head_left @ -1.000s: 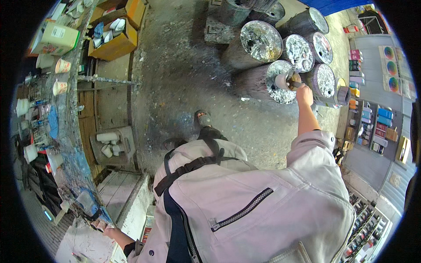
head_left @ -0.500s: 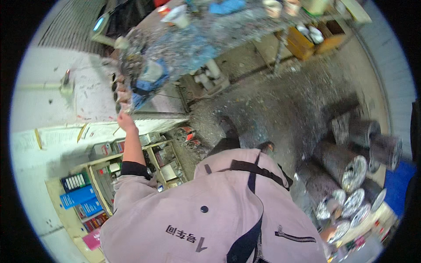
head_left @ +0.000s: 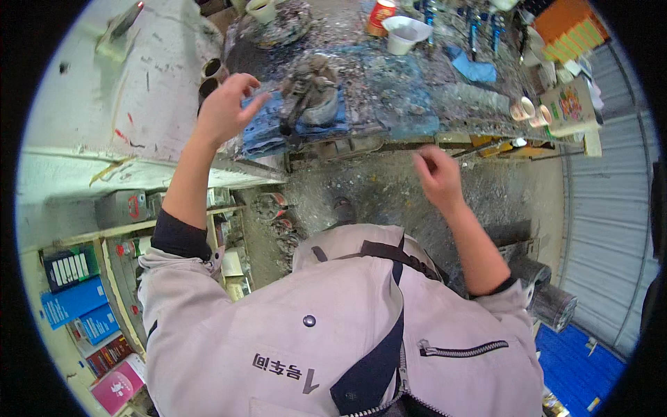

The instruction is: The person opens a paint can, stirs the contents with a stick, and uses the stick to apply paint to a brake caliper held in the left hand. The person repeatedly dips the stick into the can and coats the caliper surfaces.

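Two hands empty | left hand [head_left: 224,108] fingers spread | paint-crusted can [head_left: 314,97] near | right hand [head_left: 436,174] half-curled

Pale grey zip jacket [head_left: 278,326], navy trim, rolled sleeves

1. My left hand [head_left: 226,108] hovers open, fingers spread, holding nothing, just beside a grimy metal can [head_left: 313,101] on a blue cloth [head_left: 278,128].
2. My right hand [head_left: 436,174] hangs loosely curled and empty in front of the paint-spattered workbench [head_left: 417,104].
3. A white cup [head_left: 405,33] and a red tin [head_left: 381,17] stand farther back.
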`<state>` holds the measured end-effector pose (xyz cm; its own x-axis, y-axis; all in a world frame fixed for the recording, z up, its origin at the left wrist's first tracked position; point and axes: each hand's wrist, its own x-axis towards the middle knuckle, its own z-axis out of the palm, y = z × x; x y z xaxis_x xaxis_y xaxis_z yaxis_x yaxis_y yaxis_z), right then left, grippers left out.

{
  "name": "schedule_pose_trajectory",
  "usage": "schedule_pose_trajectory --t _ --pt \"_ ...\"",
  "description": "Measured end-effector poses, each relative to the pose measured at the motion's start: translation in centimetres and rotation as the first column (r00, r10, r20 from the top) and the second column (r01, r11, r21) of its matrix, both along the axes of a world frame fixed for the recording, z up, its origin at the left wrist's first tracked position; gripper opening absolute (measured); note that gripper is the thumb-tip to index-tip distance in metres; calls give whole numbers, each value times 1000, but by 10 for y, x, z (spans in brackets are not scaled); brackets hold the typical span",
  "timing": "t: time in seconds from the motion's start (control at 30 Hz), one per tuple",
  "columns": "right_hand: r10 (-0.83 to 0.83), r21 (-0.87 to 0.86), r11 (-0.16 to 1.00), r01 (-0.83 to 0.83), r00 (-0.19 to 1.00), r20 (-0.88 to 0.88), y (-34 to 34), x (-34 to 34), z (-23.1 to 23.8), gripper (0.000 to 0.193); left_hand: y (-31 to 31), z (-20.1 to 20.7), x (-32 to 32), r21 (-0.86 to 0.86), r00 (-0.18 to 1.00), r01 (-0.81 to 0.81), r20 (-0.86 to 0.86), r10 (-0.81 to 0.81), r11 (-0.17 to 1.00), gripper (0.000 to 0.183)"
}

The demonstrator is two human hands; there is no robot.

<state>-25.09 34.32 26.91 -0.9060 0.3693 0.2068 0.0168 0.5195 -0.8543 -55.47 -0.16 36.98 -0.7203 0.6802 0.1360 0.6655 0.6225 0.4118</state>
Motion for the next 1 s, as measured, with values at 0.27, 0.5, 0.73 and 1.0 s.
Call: schedule_pose_trajectory --t 0.27,0.5,0.73,1.0 --pt "-39 356 931 -83 946 323 -76 -162 9 80 5 -78 69 318 995 -41 -76 69 947 59" --pt "-121 143 983 116 992 24 -110 -199 -67 118 -7 -102 46 407 959 -274 41 282 871 36" --pt "-101 156 982 104 995 -26 -118 -235 -83 94 -3 -87 44 305 981 -155 -68 184 940 35" --pt "587 103 805 -585 810 15 -9 -282 -88 56 79 -93 115 320 930 -368 116 349 873 41"
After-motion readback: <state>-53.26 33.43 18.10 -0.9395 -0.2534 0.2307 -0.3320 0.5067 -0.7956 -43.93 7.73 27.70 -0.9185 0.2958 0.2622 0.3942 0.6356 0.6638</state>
